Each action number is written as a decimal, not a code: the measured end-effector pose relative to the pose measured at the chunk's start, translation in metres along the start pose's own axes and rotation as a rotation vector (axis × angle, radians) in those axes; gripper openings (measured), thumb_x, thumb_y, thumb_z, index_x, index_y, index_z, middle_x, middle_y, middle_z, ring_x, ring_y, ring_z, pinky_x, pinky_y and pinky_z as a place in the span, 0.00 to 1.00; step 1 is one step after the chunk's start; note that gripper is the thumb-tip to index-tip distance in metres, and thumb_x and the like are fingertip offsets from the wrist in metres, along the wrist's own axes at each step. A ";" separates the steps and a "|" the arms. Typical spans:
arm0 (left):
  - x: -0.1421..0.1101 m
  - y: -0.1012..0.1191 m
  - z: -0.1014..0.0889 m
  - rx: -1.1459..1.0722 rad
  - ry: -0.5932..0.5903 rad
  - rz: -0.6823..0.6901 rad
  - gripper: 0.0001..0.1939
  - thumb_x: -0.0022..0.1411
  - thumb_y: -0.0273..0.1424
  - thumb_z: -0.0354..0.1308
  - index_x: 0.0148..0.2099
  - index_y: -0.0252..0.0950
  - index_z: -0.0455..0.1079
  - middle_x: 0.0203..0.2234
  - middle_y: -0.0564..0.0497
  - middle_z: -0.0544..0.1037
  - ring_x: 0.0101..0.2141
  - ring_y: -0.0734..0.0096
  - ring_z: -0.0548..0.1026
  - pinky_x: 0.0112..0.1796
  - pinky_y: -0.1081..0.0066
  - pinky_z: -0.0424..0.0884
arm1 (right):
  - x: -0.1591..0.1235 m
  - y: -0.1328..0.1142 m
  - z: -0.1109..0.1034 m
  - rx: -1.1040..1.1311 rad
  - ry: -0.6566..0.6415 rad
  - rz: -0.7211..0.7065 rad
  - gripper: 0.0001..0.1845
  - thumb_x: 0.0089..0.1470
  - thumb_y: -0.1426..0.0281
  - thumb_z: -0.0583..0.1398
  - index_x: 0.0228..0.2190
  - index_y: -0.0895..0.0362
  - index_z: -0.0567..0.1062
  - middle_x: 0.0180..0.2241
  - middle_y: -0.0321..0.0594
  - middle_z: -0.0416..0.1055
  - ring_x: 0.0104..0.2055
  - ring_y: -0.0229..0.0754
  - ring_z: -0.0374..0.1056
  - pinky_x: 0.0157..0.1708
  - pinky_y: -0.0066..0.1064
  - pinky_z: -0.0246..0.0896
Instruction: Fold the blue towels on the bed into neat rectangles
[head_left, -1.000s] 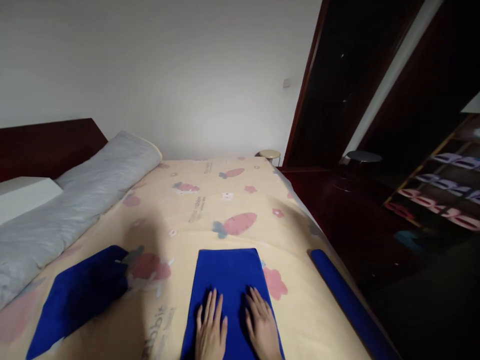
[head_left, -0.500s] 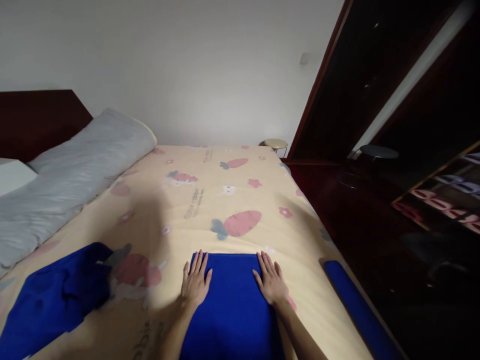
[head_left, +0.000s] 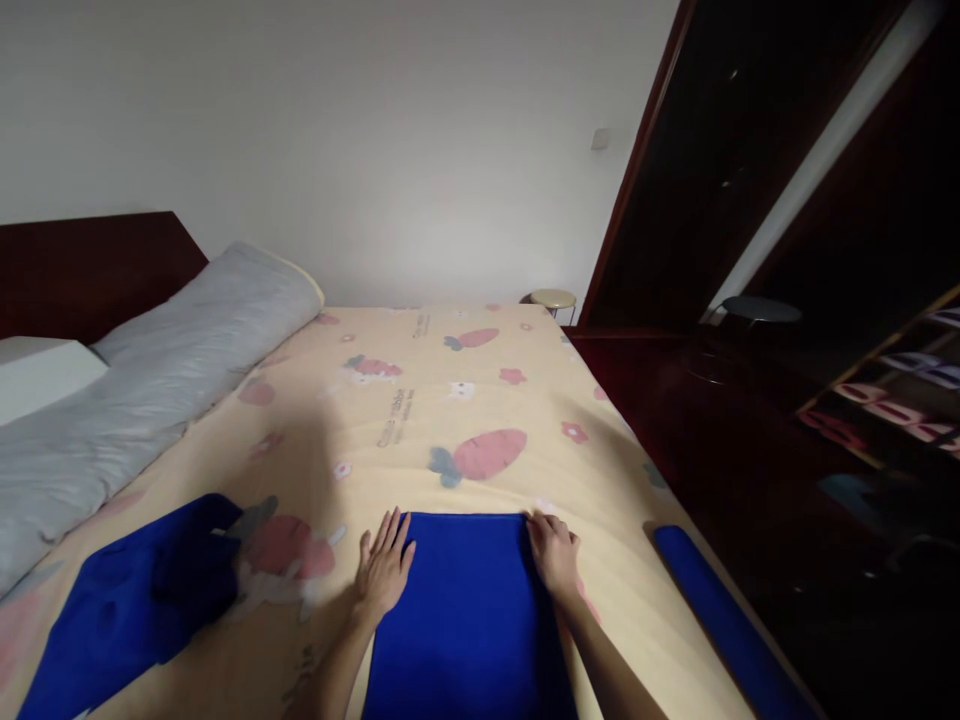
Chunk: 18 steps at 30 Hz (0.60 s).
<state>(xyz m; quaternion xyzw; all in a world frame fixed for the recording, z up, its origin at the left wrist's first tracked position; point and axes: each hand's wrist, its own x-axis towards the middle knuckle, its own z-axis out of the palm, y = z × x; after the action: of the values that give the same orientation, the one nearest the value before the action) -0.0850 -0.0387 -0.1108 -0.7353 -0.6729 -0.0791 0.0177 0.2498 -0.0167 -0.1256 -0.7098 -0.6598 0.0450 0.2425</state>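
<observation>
A flat blue cloth (head_left: 469,610) with straight edges lies on the bed before me and runs out of the bottom of the view. My left hand (head_left: 384,570) rests palm down over its far left corner, fingers stretched out. At the far right corner, my right hand (head_left: 553,553) has its fingers curled in and closed on the cloth's edge; the fingertips are partly hidden. To the left lies a crumpled blue cloth (head_left: 142,600), apart from my hands. A long, narrow blue folded piece (head_left: 720,610) lies along the bed's right edge.
The bed has a cream sheet (head_left: 405,470) printed with carrots and rabbits. A grey pillow (head_left: 187,370) and a dark headboard (head_left: 97,260) are at the left. Past the right edge are stools (head_left: 553,298) and a rack with slippers (head_left: 892,410).
My right hand has gone from lying flat to curled fingers at the cloth's corner. My left hand has shifted slightly outward, still flat. The view has tilted up a little.
</observation>
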 end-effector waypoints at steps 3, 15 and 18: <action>0.005 -0.009 0.002 -0.089 0.075 0.006 0.24 0.70 0.39 0.39 0.65 0.46 0.59 0.63 0.48 0.66 0.63 0.62 0.61 0.59 0.53 0.56 | 0.010 0.002 0.004 0.009 -0.013 -0.009 0.20 0.63 0.64 0.48 0.45 0.54 0.76 0.43 0.45 0.76 0.46 0.46 0.69 0.45 0.38 0.58; 0.046 -0.014 0.002 -0.358 0.181 -0.312 0.07 0.63 0.30 0.53 0.34 0.41 0.72 0.40 0.48 0.76 0.44 0.58 0.69 0.41 0.61 0.62 | 0.022 -0.001 -0.009 -0.151 -0.104 -0.168 0.19 0.62 0.69 0.48 0.47 0.54 0.75 0.44 0.44 0.76 0.46 0.46 0.70 0.44 0.36 0.57; 0.048 -0.016 0.005 -0.395 0.189 -0.341 0.06 0.62 0.29 0.55 0.32 0.40 0.71 0.37 0.50 0.76 0.42 0.60 0.69 0.39 0.64 0.61 | 0.023 -0.004 -0.012 -0.194 -0.121 -0.263 0.20 0.61 0.73 0.47 0.49 0.55 0.74 0.50 0.46 0.74 0.49 0.47 0.68 0.48 0.38 0.55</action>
<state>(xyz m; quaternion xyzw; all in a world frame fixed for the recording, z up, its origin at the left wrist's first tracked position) -0.0964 0.0110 -0.1101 -0.5899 -0.7539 -0.2789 -0.0771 0.2539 0.0018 -0.1074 -0.6335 -0.7616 -0.0084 0.1363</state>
